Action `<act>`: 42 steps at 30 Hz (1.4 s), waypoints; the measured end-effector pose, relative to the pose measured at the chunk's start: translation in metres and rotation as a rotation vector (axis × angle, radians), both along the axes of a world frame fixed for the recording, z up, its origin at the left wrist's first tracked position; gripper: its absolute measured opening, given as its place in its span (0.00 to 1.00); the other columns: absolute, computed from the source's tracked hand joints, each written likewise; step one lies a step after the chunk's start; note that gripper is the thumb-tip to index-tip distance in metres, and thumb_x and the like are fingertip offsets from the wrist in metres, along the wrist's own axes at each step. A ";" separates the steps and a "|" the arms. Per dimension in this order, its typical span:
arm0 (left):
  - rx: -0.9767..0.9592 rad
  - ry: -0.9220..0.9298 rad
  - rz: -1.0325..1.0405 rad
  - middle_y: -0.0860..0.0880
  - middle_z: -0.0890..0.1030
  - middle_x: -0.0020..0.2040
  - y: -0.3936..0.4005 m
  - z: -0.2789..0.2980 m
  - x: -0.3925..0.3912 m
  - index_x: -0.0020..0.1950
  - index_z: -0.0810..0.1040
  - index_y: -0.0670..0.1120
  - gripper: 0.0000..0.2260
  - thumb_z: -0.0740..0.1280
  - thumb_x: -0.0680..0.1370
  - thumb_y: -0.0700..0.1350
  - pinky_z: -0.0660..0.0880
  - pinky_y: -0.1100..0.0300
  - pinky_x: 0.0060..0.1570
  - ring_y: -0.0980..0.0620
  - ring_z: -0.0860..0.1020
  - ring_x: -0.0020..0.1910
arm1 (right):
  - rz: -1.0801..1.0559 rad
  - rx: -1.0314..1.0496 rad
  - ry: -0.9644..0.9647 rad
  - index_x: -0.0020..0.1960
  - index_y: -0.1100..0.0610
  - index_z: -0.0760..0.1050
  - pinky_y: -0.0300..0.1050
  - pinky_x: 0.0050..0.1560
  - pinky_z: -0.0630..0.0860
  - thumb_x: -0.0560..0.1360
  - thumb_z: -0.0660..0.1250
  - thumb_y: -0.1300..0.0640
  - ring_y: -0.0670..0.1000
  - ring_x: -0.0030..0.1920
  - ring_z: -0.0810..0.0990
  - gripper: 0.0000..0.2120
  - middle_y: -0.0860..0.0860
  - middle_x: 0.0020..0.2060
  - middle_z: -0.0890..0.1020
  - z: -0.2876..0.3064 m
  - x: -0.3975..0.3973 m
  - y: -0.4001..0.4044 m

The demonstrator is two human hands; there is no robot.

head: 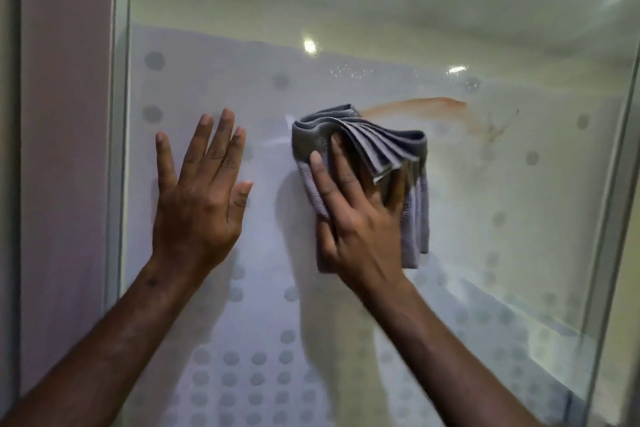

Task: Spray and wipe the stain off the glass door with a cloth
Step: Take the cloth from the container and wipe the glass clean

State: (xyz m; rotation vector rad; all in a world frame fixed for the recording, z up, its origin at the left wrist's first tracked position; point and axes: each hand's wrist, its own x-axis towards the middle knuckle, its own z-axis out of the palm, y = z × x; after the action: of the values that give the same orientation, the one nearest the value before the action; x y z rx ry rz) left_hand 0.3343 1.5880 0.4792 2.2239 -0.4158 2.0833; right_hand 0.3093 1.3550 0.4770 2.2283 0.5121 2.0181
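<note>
Against the frosted-dot glass door (346,45) of a shower enclosure, a person works with both bare hands on a smeared orange-brown stain (433,107). That stain is the landmark: a curved streak with a thinner scribble trailing down at its right end. Just below and left of the stain, the right hand (360,211) presses a folded grey microfibre cloth (367,146) flat to the pane, its fingers (322,177) spread over the fabric and the thumb seemingly tucked behind a hanging fold, so the cloth is pinned and lightly gripped. The cloth's upper corner meets the stain's left tip. Well to the left of the stain, the left hand (201,191) rests open-palmed on the glass, fingers straight and released, holding nothing, apparently bracing the door.

Fine droplets (349,73) bead on the pane just above the stain, which suggests the spraying is done. Wiping looks barely begun: nearly the whole streak remains, and the cloth would need to pass rightward across it, probably several times, before the pane is clean.

No spray bottle appears anywhere. Whether the stain sits on the near or far face of the glass cannot be told. The room behind the stain is a pale blur, and a reflected light glares above and left of it. The door's pale metal frame (119,149) stands far to the stain's left; the forearms are cut off at the lower edge.
</note>
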 end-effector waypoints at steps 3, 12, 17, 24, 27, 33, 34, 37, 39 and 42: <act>0.023 0.007 0.036 0.45 0.55 0.86 0.001 0.000 0.000 0.84 0.57 0.44 0.28 0.48 0.87 0.56 0.46 0.31 0.80 0.45 0.52 0.85 | -0.025 -0.035 -0.040 0.81 0.51 0.64 0.76 0.76 0.54 0.73 0.65 0.54 0.55 0.77 0.70 0.36 0.52 0.82 0.62 0.014 -0.003 -0.029; 0.062 0.002 0.121 0.45 0.54 0.86 0.003 0.000 0.001 0.85 0.55 0.44 0.30 0.47 0.86 0.59 0.48 0.31 0.80 0.45 0.52 0.85 | 0.044 0.783 -0.060 0.83 0.50 0.59 0.61 0.81 0.51 0.79 0.59 0.59 0.55 0.84 0.54 0.32 0.51 0.84 0.56 0.098 -0.004 -0.110; 0.062 0.017 0.106 0.44 0.53 0.86 0.002 -0.001 0.000 0.85 0.54 0.43 0.29 0.46 0.87 0.57 0.48 0.29 0.79 0.44 0.51 0.85 | 0.112 0.636 -0.048 0.82 0.50 0.61 0.59 0.79 0.57 0.77 0.61 0.57 0.55 0.83 0.55 0.33 0.50 0.84 0.58 0.102 -0.002 -0.065; 0.032 0.005 0.031 0.44 0.59 0.85 0.003 0.007 -0.007 0.83 0.62 0.44 0.26 0.51 0.86 0.53 0.51 0.34 0.79 0.43 0.57 0.84 | 0.067 -0.067 0.039 0.80 0.48 0.67 0.72 0.74 0.60 0.75 0.63 0.56 0.56 0.75 0.73 0.33 0.51 0.81 0.63 0.007 -0.011 -0.021; 0.042 0.001 0.018 0.44 0.60 0.84 0.012 0.027 -0.009 0.82 0.64 0.46 0.26 0.52 0.85 0.55 0.53 0.37 0.79 0.42 0.59 0.83 | 0.041 -0.066 0.001 0.77 0.50 0.72 0.73 0.71 0.65 0.74 0.65 0.58 0.57 0.73 0.74 0.31 0.53 0.79 0.67 -0.003 -0.013 -0.058; 0.059 0.086 0.113 0.43 0.50 0.86 0.023 0.052 -0.008 0.85 0.54 0.50 0.34 0.47 0.83 0.66 0.47 0.28 0.79 0.40 0.49 0.85 | 0.024 0.479 -0.056 0.78 0.53 0.70 0.66 0.77 0.60 0.72 0.60 0.60 0.59 0.80 0.65 0.34 0.56 0.81 0.64 0.094 -0.013 -0.090; 0.063 0.089 0.121 0.43 0.50 0.86 0.023 0.052 -0.008 0.85 0.53 0.50 0.35 0.45 0.83 0.68 0.47 0.28 0.79 0.40 0.48 0.85 | 0.042 0.524 -0.054 0.79 0.51 0.68 0.64 0.77 0.60 0.73 0.59 0.59 0.59 0.81 0.62 0.34 0.54 0.82 0.63 0.114 -0.012 -0.087; 0.067 0.091 0.122 0.43 0.49 0.86 0.023 0.051 -0.007 0.85 0.52 0.50 0.38 0.42 0.82 0.71 0.47 0.27 0.78 0.40 0.48 0.85 | 0.070 0.507 -0.052 0.81 0.44 0.64 0.60 0.78 0.59 0.76 0.59 0.57 0.54 0.83 0.58 0.33 0.50 0.83 0.59 0.157 -0.009 -0.062; 0.075 0.095 0.115 0.42 0.49 0.86 0.023 0.051 -0.008 0.85 0.52 0.50 0.39 0.42 0.81 0.72 0.47 0.27 0.78 0.39 0.48 0.85 | 0.070 0.392 -0.041 0.81 0.44 0.64 0.57 0.81 0.53 0.76 0.60 0.57 0.54 0.83 0.57 0.33 0.50 0.83 0.59 0.165 -0.008 -0.041; 0.087 0.105 0.106 0.41 0.50 0.86 0.023 0.051 -0.010 0.85 0.53 0.49 0.41 0.40 0.80 0.74 0.47 0.26 0.78 0.38 0.49 0.85 | 0.107 0.113 -0.008 0.80 0.46 0.65 0.61 0.82 0.49 0.76 0.60 0.55 0.56 0.82 0.61 0.32 0.51 0.82 0.62 0.146 -0.010 -0.011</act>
State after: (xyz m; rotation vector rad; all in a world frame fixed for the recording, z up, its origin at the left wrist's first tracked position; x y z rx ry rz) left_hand 0.3242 1.6107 0.5306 2.4433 -0.3968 2.0215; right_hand 0.2998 1.3440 0.6227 2.3024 0.5404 2.1581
